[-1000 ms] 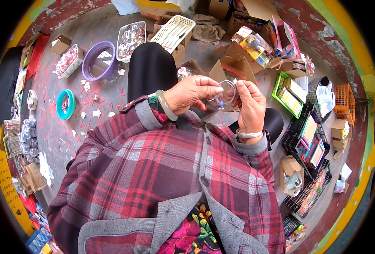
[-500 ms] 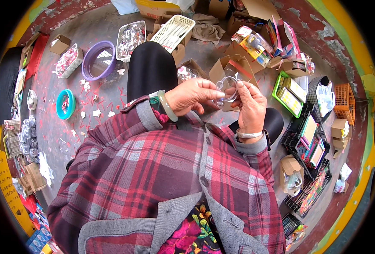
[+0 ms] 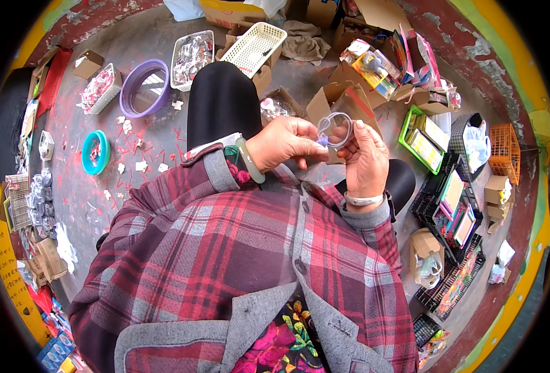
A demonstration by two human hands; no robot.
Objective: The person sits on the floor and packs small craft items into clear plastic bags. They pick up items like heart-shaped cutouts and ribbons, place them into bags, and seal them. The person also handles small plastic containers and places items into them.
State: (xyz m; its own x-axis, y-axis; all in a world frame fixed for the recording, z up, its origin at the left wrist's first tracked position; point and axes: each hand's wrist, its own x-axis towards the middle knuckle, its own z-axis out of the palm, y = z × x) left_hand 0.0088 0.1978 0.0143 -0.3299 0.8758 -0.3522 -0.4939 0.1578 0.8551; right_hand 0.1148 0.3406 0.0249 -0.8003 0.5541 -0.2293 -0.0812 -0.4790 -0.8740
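A thin, pale whitish cord coiled into a loop [image 3: 334, 114] is held up between my two hands, above my lap. My left hand [image 3: 285, 142] pinches a small purple piece [image 3: 322, 140] at the near left side of the loop, between thumb and fingertips. On the other side, my right hand [image 3: 367, 158] has its thumb and curled fingers around the loop's right edge. What the purple piece is exactly is too small to tell. Just beyond the hands stands an open cardboard box [image 3: 326, 102].
A purple basin [image 3: 126, 99], a teal basin [image 3: 86, 163] and a cream basket [image 3: 250, 56] sit on the floor ahead and left. To the right are a green tray [image 3: 411, 133] and black crates [image 3: 421, 208]. Small white and red bits litter the floor.
The loop has turned and looks rounder, its cords closer together. My right thumb has shifted slightly right along it, and my left hand keeps its pinch near the purple piece.
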